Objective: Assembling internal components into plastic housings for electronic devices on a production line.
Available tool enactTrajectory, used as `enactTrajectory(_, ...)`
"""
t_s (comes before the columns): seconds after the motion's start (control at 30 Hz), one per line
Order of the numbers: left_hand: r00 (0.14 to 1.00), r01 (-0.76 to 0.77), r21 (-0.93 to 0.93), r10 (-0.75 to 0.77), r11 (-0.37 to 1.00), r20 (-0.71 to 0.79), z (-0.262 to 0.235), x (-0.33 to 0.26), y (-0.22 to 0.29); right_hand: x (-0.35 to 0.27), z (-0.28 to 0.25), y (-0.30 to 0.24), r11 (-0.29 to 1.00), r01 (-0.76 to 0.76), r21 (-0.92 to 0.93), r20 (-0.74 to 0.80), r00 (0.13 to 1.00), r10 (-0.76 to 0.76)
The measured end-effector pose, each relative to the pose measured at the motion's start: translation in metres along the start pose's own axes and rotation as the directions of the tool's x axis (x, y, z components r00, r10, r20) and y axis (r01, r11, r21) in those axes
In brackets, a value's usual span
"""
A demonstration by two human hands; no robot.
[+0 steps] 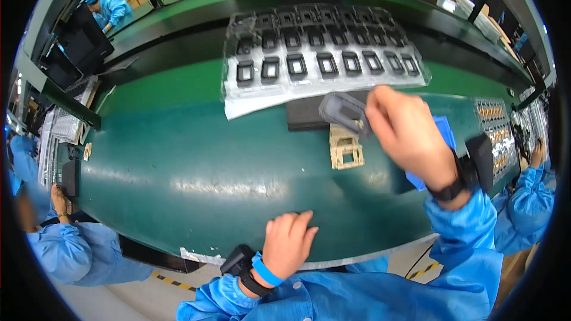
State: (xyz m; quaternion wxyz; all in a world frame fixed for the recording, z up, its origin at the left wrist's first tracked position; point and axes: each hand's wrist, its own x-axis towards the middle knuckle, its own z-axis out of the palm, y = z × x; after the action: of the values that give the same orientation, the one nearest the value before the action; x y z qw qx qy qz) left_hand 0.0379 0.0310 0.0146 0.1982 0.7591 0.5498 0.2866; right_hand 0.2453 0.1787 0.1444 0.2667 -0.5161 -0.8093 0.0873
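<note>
My right hand (410,134) pinches a dark grey rectangular frame (326,110) with rounded corners by its right end, tilted above the green table; its edges are slightly blurred. Just below it lies a beige fixture (337,156) with a square opening. The frame partly covers the fixture's far end. Behind and to the left, a flat black block (304,116) sits on the table. My left hand (289,241) rests near the table's front edge, fingers loosely apart, holding nothing.
A clear plastic tray (262,93) with rows of black frames spans the far side. Beside my right wrist is a blue object (445,131), partly hidden. Another tray (501,142) of small parts stands at right. Co-workers in blue sit left (77,255) and right (523,205).
</note>
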Motion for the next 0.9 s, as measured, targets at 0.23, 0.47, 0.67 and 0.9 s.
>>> enactTrajectory(0.23,0.997,-0.072,-0.025,0.072,0.997,-0.017,0.002,0.006,0.001,0.163,0.062,0.036,0.967,-0.247,0.059,-0.027,0.968,0.249)
enactTrajectory(0.47,0.997,-0.069,-0.056,0.067,0.996,-0.037,0.003,0.004,-0.004,0.278,0.176,0.043,0.935,-0.354,-0.016,-0.092,0.932,0.352)
enactTrajectory(0.67,0.997,-0.07,-0.078,0.069,0.994,-0.022,0.005,0.002,-0.005,0.303,0.21,0.021,0.9,-0.435,0.028,-0.254,0.868,0.427)
enactTrajectory(0.9,0.998,-0.063,-0.112,0.062,0.992,-0.012,0.005,0.003,-0.009,0.314,0.224,0.038,0.918,-0.393,0.041,-0.218,0.894,0.393)
